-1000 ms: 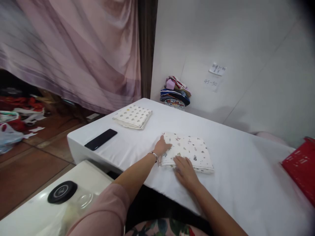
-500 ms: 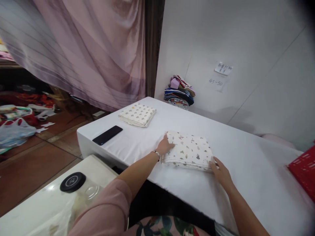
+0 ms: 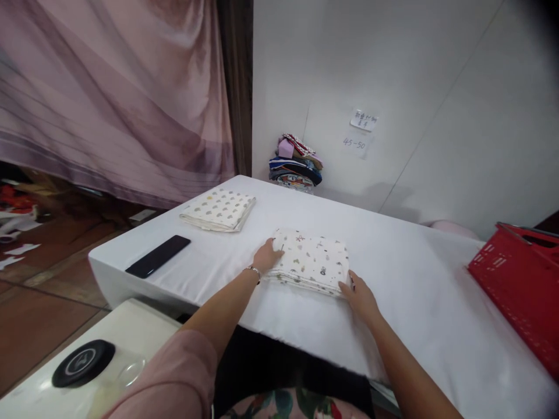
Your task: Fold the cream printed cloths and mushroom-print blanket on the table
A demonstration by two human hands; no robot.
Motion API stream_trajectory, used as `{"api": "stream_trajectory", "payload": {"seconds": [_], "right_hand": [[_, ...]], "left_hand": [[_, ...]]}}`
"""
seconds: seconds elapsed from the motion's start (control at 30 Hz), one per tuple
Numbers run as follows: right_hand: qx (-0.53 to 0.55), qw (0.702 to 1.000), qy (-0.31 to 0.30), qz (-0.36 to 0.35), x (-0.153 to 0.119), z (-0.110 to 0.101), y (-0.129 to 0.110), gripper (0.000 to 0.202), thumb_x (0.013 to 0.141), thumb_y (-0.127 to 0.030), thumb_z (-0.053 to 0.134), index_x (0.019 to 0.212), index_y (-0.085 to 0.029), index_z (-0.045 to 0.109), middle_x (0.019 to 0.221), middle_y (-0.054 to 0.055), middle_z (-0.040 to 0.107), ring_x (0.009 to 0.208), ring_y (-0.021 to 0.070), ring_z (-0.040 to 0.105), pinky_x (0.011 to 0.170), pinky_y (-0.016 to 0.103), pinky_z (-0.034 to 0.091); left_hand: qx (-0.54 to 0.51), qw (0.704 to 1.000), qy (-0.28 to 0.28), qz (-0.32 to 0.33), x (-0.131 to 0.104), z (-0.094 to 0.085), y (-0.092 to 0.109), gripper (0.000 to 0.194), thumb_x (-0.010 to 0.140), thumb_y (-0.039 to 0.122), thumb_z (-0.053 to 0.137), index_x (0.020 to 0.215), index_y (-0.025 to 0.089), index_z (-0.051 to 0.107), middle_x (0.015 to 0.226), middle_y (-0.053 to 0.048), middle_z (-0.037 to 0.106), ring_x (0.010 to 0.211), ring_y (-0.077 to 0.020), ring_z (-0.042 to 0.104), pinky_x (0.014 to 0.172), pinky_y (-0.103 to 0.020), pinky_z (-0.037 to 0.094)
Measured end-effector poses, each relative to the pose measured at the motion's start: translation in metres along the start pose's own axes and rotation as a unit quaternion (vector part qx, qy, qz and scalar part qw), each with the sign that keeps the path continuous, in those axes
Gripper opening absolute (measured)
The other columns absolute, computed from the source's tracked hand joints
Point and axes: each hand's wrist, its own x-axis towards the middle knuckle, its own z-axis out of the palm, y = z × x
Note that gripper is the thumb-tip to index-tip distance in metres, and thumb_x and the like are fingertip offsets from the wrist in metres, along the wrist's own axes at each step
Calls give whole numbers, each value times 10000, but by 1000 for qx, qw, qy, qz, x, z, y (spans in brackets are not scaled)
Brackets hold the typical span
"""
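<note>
A folded white cloth (image 3: 312,259) printed with small motifs, some like starfish and leaves, lies flat on the white-covered table. At its left edge is my left hand (image 3: 266,256), thumb on top and fingers round the side. My right hand (image 3: 358,295) grips the near right corner, its thumb over the upper layer. Several layers show along the front fold. Farther left lies a second folded cloth (image 3: 220,209), cream with rows of grey prints and one yellow one; neither hand touches it.
A black phone (image 3: 158,256) lies near the left edge of the table (image 3: 393,262). At right stands a red plastic basket (image 3: 519,291). Folded fabrics (image 3: 296,166) are stacked by the wall. A round black lid (image 3: 82,364) sits on a white surface at lower left.
My view has turned to the right, so the table's things appear farther left and more of the red basket shows. Both hands stay on the same cloth, which keeps its place.
</note>
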Motion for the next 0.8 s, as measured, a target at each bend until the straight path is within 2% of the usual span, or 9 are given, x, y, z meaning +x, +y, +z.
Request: {"api": "stream_trajectory", "payload": {"seconds": [0.1, 0.17, 0.27, 0.33, 0.4, 0.47, 0.63, 0.8], "right_hand": [[-16, 994, 70, -86, -6, 0, -1, 526, 854, -462, 428, 1276, -156, 490, 1272, 130, 518, 1168, 266, 477, 952, 421, 417], [-14, 978, 113, -172, -9, 1, -4, 437, 870, -419, 429, 1216, -179, 546, 1281, 116, 515, 1183, 254, 462, 976, 431, 399], [-9, 951, 127, -283, -12, 5, -14, 318, 880, -363, 452, 1105, -212, 617, 1183, 88, 590, 1130, 239, 503, 971, 439, 398], [-15, 940, 100, -326, -11, 8, -24, 275, 891, -336, 451, 1060, -223, 637, 1108, 75, 631, 1091, 236, 526, 959, 442, 397], [-21, 937, 65, -342, -10, 10, -33, 270, 903, -323, 436, 1048, -226, 641, 1068, 73, 646, 1049, 232, 545, 935, 437, 404], [-22, 940, 39, -339, -9, 11, -41, 274, 910, -319, 424, 1044, -225, 644, 1034, 76, 652, 992, 224, 563, 890, 419, 424], [-12, 954, 23, -300, -6, 13, -49, 273, 911, -312, 420, 1015, -228, 657, 997, 71, 643, 928, 213, 561, 860, 402, 429], [-8, 960, 6, -281, -4, 15, -49, 243, 901, -290, 444, 983, -230, 664, 953, 56, 636, 880, 202, 547, 827, 382, 428]], "left_hand": [[10, 999, 23, 24, -8, 2, -6, 639, 787, 433, 542, 1335, 165, 352, 1244, -137, 554, 1111, -267, 536, 891, -347, 419], [16, 996, 70, 62, -18, 4, -12, 578, 810, 427, 518, 1309, 163, 395, 1273, -127, 528, 1135, -250, 512, 924, -340, 406], [29, 974, 141, 173, -37, 6, -19, 430, 844, 384, 489, 1228, 191, 498, 1261, -94, 532, 1148, -228, 483, 974, -350, 376], [39, 951, 149, 266, -48, 8, -23, 344, 851, 371, 497, 1150, 215, 565, 1215, -77, 562, 1135, -223, 483, 980, -368, 365], [50, 928, 125, 346, -58, 10, -24, 294, 854, 373, 510, 1084, 219, 608, 1148, -71, 597, 1098, -219, 501, 957, -379, 371], [58, 913, 98, 392, -63, 13, -22, 267, 864, 368, 504, 1045, 217, 630, 1076, -68, 623, 1041, -209, 522, 921, -376, 381], [75, 906, 52, 413, -66, 16, -10, 252, 891, 354, 457, 959, 226, 664, 956, -56, 633, 934, -188, 534, 849, -349, 385], [130, 893, 18, 430, -65, 17, -4, 249, 890, 358, 461, 936, 224, 665, 936, -51, 622, 899, -192, 526, 800, -342, 370]]}}
